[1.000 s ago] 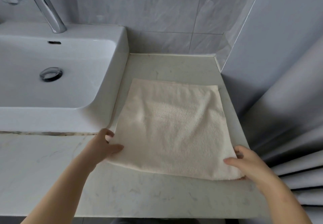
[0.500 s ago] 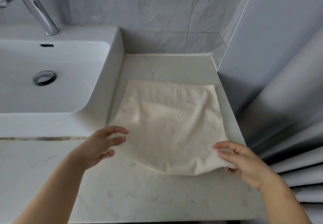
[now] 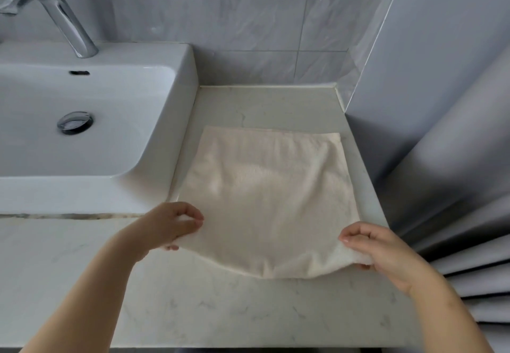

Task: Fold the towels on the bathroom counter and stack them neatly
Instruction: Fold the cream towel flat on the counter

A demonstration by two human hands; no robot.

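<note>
The left hand (image 3: 168, 225) is gripping the near left corner of a cream-coloured, roughly square terry-cloth towel (image 3: 265, 195), with its thumb and curled fingers (image 3: 190, 223) pinching the fabric between them. The right hand (image 3: 378, 250) is pinching the near right corner in the same way. Its bent fingers (image 3: 356, 235) are lying over the top of the cloth, and a fingertip is showing beneath it.

Between the two sets of fingers the towel's near edge is sagging in a shallow curve and seems to be riding just off the surface. Beyond the fingertips the rest of the cloth is lying flat on the pale, marble-veined stone counter (image 3: 220, 305). Its far edge is running roughly parallel to the back wall, well short of it.

Beyond and to the left of the left fingers, a white rectangular ceramic basin (image 3: 182, 82) is sitting on the counter, and the towel's left edge is lying just beside the basin's side wall. A round chrome drain plug (image 3: 75, 123) is sitting in the bowl, and a slanted chrome tap (image 3: 69, 27) is rising from the back ledge.

Large grey marbled wall tiles (image 3: 220, 21) are standing beyond everything. To the right of the right fingers a grey pleated curtain (image 3: 469, 187) is hanging past the counter's end.
</note>
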